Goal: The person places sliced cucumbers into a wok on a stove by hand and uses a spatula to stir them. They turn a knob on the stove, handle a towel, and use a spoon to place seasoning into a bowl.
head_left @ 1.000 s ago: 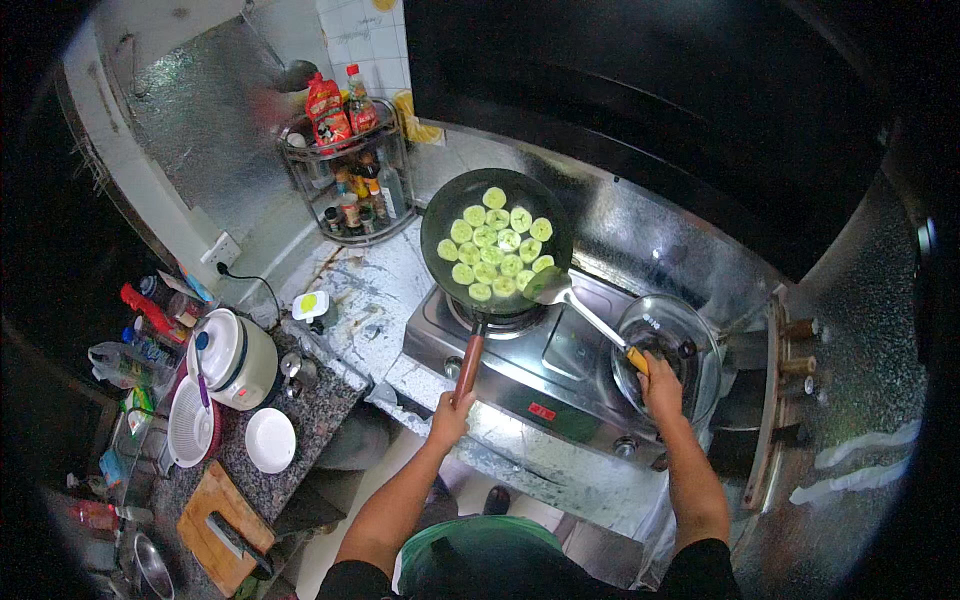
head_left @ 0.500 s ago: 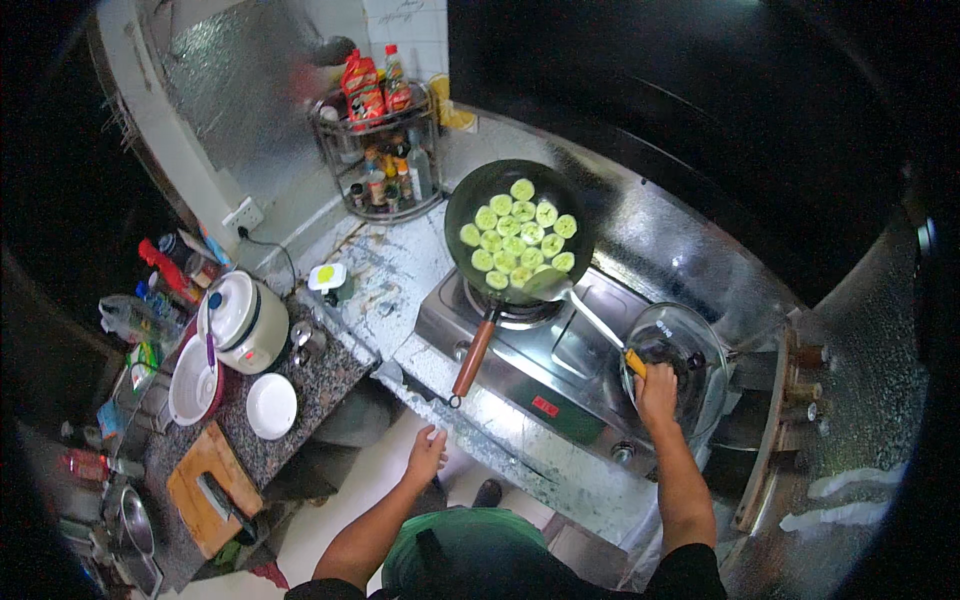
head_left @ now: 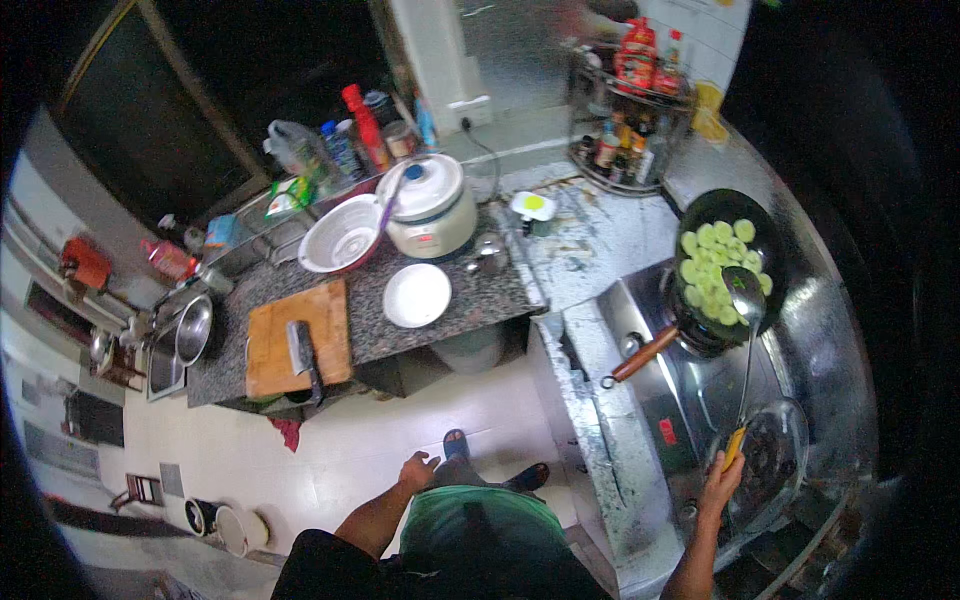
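My right hand [head_left: 720,480] is closed round the yellow handle of a metal spatula [head_left: 748,350]. Its broad rounded head lies over green cucumber slices [head_left: 712,255] spread across a dark wok [head_left: 765,235]. The wok sits on the left burner of a steel gas stove [head_left: 650,400], its wooden handle slanting toward me. Beneath my right hand is a glass lid [head_left: 785,425] on the stove's right side. My left hand [head_left: 418,470] hangs low in front of me above the floor, fingers apart, with nothing in it.
On the granite counter at left are a cutting board [head_left: 268,345] with a cleaver [head_left: 300,350], a white bowl [head_left: 417,297], a colander [head_left: 340,235] and a white cooker [head_left: 435,225]. A two-tier rack [head_left: 625,185] of bottles stands behind the stove.
My view has swung left, shifting the stove and wok rightward in the picture and showing more counter and floor. The spatula head now rests farther over the slices. My left hand has moved away from the wok handle.
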Tool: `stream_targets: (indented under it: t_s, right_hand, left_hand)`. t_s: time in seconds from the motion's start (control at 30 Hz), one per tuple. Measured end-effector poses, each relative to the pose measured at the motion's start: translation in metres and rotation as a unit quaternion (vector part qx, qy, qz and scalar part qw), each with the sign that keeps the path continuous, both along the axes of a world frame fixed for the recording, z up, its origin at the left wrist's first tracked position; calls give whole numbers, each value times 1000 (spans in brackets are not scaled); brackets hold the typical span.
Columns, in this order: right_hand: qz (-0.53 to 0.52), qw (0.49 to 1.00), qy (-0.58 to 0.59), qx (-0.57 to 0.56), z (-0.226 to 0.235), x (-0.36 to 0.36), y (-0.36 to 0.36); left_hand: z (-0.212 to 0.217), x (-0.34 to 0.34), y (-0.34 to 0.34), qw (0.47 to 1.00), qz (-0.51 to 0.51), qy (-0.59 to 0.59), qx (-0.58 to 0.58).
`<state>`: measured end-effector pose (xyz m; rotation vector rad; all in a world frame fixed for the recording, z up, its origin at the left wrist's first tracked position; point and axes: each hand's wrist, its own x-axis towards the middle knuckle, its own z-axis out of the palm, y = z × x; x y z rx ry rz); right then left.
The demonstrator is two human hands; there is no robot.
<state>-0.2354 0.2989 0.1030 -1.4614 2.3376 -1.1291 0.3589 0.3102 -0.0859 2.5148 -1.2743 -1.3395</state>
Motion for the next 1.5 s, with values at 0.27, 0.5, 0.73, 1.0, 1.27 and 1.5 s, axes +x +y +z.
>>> stream_targets:
  t_s: [0.27, 0.5, 0.73, 1.0, 1.27, 1.5]
  right_hand:
    - [220, 975, -25, -9, 27, 197, -73]
    - [352, 919, 116, 130, -27, 293, -169]
    - [427, 882, 164, 113, -78, 328, -264]
    - [366, 882, 296, 12, -112, 323, -362]
    - [301, 893, 326, 72, -127, 352, -378]
    - [256, 922, 291, -29, -119, 359, -350]
  left_hand:
    - [18, 16, -39, 907, 226, 348, -78]
    - [29, 97, -38, 952, 81, 263, -131]
    - [-47, 225, 140, 991, 116, 63, -35]
    - [-29, 203, 193, 906, 401, 128, 51]
    - [-33, 165, 157, 924, 342, 173, 10]
    - [8, 171, 112, 944, 300, 126, 45]
